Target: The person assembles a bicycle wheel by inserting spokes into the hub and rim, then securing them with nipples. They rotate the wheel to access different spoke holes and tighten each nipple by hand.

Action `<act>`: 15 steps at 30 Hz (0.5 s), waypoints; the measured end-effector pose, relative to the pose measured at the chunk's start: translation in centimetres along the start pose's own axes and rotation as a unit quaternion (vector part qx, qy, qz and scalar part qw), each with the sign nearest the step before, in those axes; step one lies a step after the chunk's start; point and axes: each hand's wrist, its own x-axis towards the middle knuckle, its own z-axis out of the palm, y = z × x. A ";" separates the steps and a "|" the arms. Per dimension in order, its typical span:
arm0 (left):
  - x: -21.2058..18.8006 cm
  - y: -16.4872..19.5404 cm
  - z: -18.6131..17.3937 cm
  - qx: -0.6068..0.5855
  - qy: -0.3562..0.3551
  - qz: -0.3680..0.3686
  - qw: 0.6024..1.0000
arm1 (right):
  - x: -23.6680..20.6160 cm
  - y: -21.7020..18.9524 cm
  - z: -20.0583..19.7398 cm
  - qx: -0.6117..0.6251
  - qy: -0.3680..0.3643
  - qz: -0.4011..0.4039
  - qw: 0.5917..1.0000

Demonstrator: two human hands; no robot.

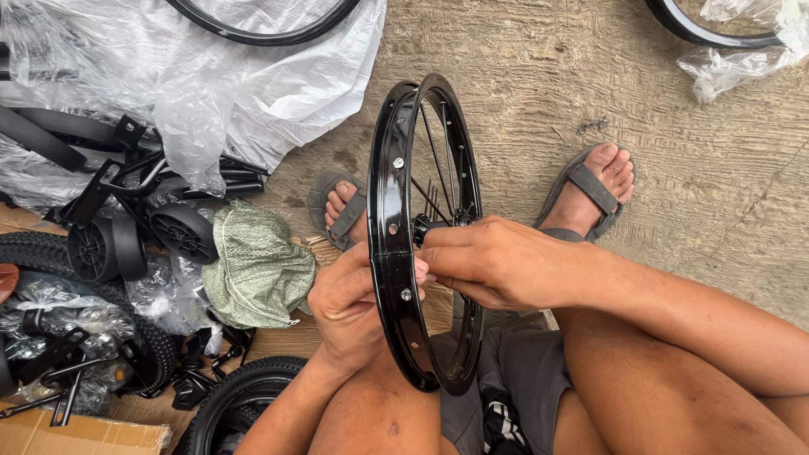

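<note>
A black bicycle wheel rim (pixel 389 211) with thin spokes and a central hub stands upright between my knees, seen edge-on. My left hand (pixel 347 307) grips the rim from the left side, fingers wrapped around its outer wall. My right hand (pixel 493 261) reaches in from the right, with its fingers pinched at the inner side of the rim near the hub and spokes. What the right fingertips pinch is hidden. My feet in grey sandals (pixel 590 190) rest on the concrete floor beyond the wheel.
Black training wheels (pixel 181 232) and metal brackets lie at the left under clear plastic wrap (pixel 211 76). A green woven bag (pixel 257 270), knobby tyres (pixel 240 392), a cardboard box (pixel 76 434) and further rims (pixel 270 29) surround me.
</note>
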 end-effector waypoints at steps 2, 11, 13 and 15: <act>0.1 0.1 -0.1 0.025 -0.016 0.034 0.999 | 0.0 0.0 0.1 -0.005 0.021 -0.023 1.000; 0.9 1.2 0.2 0.105 -0.009 0.127 0.986 | 0.2 -0.5 0.0 -0.039 0.069 -0.060 0.995; 0.7 1.1 0.6 0.100 0.022 0.097 0.990 | 0.1 -0.5 -0.1 -0.046 0.069 -0.060 0.995; 0.3 0.7 0.7 0.085 0.044 0.083 0.992 | 0.0 -0.6 -0.1 -0.054 0.065 -0.054 0.995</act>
